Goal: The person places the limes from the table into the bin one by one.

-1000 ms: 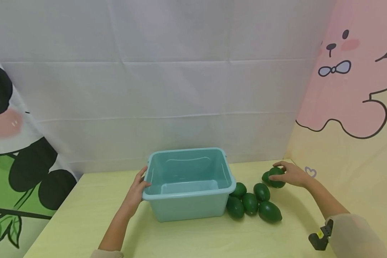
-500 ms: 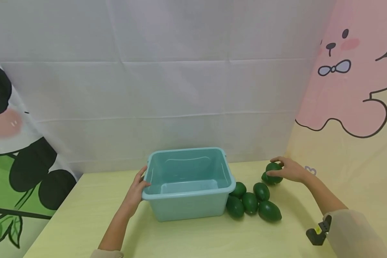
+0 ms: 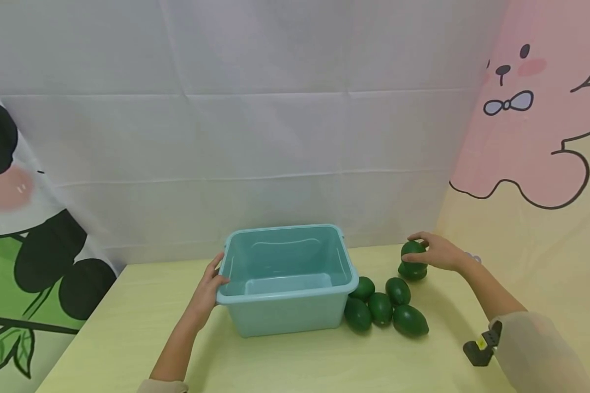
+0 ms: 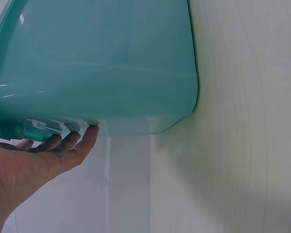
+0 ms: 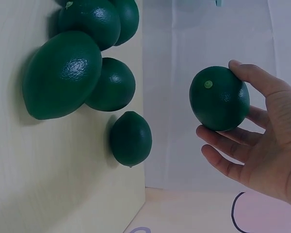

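Observation:
A light teal plastic tub (image 3: 287, 319) stands on the table. My left hand (image 3: 206, 286) holds its left end, thumb over the rim; in the left wrist view the left fingers (image 4: 85, 143) press against the tub's outer wall (image 4: 102, 73). My right hand (image 3: 440, 252) pinches a dark green avocado (image 5: 218, 99) between thumb and fingers, raised off the table in the right wrist view. Just below it in the head view, another avocado (image 3: 413, 273) lies on the table, partly covered. The tub's interior shows no fruit.
Several more avocados (image 3: 381, 309) lie bunched against the tub's right side, one (image 3: 410, 321) at the near right of the bunch. The pale yellow table (image 3: 275, 365) meets a white cloth backdrop (image 3: 270, 136). Cartoon-printed walls (image 3: 531, 147) flank it.
My right hand has lifted the avocado and brought it up and slightly left, over the one still lying there. The left hand and tub stay in place.

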Motion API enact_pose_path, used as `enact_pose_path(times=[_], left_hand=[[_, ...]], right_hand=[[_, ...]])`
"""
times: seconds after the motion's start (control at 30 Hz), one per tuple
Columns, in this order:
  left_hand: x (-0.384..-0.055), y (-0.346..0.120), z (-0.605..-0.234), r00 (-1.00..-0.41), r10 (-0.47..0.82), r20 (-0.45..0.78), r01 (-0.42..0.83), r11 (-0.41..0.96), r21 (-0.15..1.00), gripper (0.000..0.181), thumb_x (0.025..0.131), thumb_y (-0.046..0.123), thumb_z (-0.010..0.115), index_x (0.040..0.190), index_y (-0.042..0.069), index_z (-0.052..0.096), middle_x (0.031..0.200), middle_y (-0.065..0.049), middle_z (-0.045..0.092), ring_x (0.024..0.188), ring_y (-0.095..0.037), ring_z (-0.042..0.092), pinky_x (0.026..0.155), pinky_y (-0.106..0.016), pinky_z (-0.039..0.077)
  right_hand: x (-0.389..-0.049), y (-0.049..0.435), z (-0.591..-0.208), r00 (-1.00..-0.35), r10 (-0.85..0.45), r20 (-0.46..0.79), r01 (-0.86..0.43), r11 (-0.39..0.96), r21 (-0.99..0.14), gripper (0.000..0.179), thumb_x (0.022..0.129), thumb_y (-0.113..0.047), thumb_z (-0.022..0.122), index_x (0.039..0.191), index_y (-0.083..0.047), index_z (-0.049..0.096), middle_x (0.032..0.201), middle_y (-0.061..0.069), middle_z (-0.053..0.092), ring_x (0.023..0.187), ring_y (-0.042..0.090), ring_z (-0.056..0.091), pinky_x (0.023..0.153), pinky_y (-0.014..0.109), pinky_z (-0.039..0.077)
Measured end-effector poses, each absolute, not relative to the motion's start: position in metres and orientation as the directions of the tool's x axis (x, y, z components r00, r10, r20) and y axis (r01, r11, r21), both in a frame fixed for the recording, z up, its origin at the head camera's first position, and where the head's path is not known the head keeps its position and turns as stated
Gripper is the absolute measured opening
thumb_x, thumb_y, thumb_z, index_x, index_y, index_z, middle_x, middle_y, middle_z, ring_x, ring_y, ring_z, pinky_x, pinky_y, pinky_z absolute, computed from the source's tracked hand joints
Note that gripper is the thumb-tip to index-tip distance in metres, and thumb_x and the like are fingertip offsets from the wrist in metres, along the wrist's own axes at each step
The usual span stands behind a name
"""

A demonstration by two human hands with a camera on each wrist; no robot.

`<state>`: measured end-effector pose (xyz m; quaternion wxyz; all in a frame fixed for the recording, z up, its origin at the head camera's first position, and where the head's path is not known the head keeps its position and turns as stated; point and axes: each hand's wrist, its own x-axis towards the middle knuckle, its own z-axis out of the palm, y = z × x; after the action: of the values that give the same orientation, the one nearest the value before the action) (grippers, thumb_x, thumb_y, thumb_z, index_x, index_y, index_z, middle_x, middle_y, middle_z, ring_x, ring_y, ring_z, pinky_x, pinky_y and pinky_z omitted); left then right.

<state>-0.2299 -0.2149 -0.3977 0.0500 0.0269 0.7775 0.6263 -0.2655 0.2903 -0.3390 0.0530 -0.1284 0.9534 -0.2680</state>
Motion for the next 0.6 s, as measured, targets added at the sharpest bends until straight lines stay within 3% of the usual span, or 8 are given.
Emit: enact_pose_path(times=[0.6], left_hand=[[-0.229,-0.214,-0.397,-0.993,0.108,-0.045,-0.021,0.214,0.977,0.066,0.093,0.014,0.033,0.152,0.024,0.005,0.155,-0.021,0.007,0.134,-0.043,0.027,0.093,-0.044,0.040]], right_hand=[[-0.272,0.274,-0.324,-0.958,-0.288,-0.008,-0.244,0.826,-0.508,0.068,0.085,-0.044,0.062,0.134,-0.001,0.044,0.127,0.031,0.048,0.112,0.045,0.051,0.085,0.053,0.045]])
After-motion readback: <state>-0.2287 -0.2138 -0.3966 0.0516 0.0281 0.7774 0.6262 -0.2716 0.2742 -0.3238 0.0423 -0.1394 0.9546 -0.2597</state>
